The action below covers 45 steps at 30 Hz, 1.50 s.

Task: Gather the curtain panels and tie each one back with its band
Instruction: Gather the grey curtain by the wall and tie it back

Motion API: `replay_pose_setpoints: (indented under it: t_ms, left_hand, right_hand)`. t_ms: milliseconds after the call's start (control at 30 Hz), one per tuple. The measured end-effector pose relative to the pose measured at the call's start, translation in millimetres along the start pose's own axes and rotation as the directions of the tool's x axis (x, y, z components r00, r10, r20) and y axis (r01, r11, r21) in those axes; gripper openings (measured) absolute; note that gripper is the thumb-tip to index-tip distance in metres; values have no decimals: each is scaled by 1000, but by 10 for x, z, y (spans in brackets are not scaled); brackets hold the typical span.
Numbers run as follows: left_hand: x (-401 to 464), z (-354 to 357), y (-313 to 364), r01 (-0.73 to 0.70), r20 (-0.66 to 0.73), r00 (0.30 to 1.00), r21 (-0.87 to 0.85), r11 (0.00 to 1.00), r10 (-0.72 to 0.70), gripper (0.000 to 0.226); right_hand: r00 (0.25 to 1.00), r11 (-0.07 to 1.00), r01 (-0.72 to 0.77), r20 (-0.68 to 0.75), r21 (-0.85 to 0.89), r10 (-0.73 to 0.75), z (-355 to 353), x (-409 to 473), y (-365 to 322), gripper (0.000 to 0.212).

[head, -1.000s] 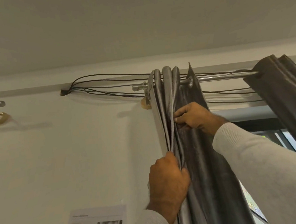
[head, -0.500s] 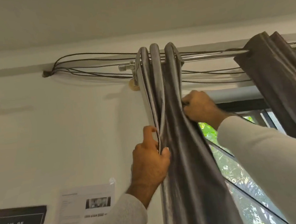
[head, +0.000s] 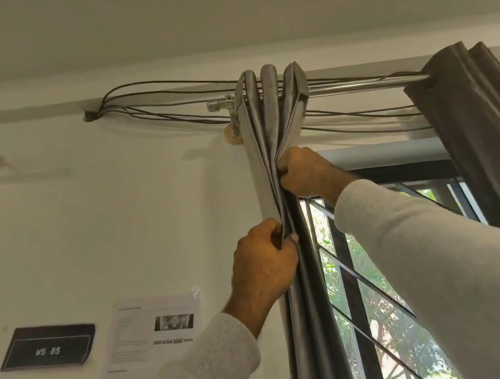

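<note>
A grey curtain panel (head: 263,120) hangs from a chrome rod (head: 362,84), bunched into tight folds at the rod's left end. My right hand (head: 306,172) grips the folds from the right, a little below the rod. Lower down, my left hand (head: 262,262) pinches the panel's left edge and folds together. A second, darker curtain panel (head: 471,114) hangs gathered at the upper right, apart from both hands. No tie-back band is in view.
Several dark cables (head: 163,106) run along the wall behind the rod. A barred window (head: 377,293) with greenery outside is uncovered between the panels. A paper notice (head: 155,332) and a black sign (head: 48,347) hang on the white wall at left.
The left panel has been pushed further left and bunched tighter, uncovering more window. My right hand moved left against the folds; my left hand closed on the panel's edge.
</note>
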<state>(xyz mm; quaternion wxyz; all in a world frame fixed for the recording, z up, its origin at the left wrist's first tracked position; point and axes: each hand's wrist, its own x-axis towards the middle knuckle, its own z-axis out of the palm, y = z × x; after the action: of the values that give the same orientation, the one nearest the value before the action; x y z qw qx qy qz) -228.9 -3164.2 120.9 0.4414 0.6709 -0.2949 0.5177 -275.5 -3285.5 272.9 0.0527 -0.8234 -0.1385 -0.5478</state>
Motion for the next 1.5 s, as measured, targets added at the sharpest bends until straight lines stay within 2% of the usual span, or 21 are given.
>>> replay_pose_setpoints:
  t_ms: [100, 133, 200, 267, 400, 533, 667, 733, 900, 1033, 1100, 1200, 1267, 1333, 1400, 1433, 1500]
  left_hand:
    - [-35, 44, 93, 139, 51, 989, -22, 990, -138, 29]
    - [-65, 62, 145, 185, 89, 979, 7, 983, -185, 38]
    - [-132, 116, 236, 228, 152, 958, 103, 968, -242, 70]
    - [-202, 172, 301, 250, 130, 954, 154, 956, -271, 85]
    - [-280, 253, 277, 276, 57, 953, 229, 933, -296, 62]
    - [-378, 234, 161, 337, 134, 918, 237, 911, -374, 42]
    - [-710, 212, 4, 415, 214, 865, 203, 887, -454, 40]
    - [-870, 234, -62, 426, 246, 848, 209, 881, -468, 38]
    - [-1115, 278, -89, 441, 285, 825, 214, 872, -487, 35]
    - [-1272, 375, -132, 506, 346, 768, 188, 842, -539, 59]
    - [-1396, 428, -159, 500, 390, 749, 197, 843, -535, 54]
    - [-1529, 478, -304, 451, 387, 781, 194, 871, -491, 53]
    - [-1578, 462, -337, 463, 390, 779, 171, 870, -491, 56]
    - [-1622, 419, -364, 512, 431, 740, 136, 848, -516, 50]
    - [-1694, 367, -408, 564, 482, 697, 90, 821, -531, 22]
    - [-1736, 347, -427, 571, 504, 683, 83, 817, -528, 20]
    - [-1824, 297, -447, 575, 530, 665, 85, 814, -526, 26]
  right_hand:
    - [1000, 998, -6, 12, 58, 5, -25, -91, 22, 18]
    - [1000, 995, -8, 28, 96, 5, -33, -137, 22, 18]
    - [998, 972, -19, 61, 232, 5, -26, -183, 54, 19]
    - [993, 909, -55, 118, 414, 6, 2, -246, 137, 18]
    - [969, 765, -147, 248, 627, -18, 33, -451, 398, 17]
    - [958, 670, -205, 287, 714, -13, 157, -851, 659, 29]
    - [948, 401, -292, 207, 869, 241, 627, -1601, 860, 18]
    - [905, 347, -366, 242, 864, 351, 1005, -2100, 916, 15]
    - [813, 365, -545, 368, 755, 451, 1967, -3214, 862, 18]
    - [823, 230, -522, 415, 821, 388, 2279, -3540, 714, 12]
    - [839, 185, -490, 403, 852, 366, 2333, -3578, 626, 14]
    - [829, 124, -486, 412, 865, 378, 2373, -3593, 547, 15]
    - [780, 36, -539, 484, 841, 396, 2412, -3631, 549, 21]
    - [706, -161, -612, 627, 774, 329, 2490, -3711, 601, 40]
    - [655, -295, -675, 734, 676, 181, 2602, -3832, 691, 54]
    - [636, -294, -713, 763, 637, 110, 2642, -3895, 733, 52]
    - [619, -230, -765, 786, 602, -1, 2668, -4004, 757, 30]
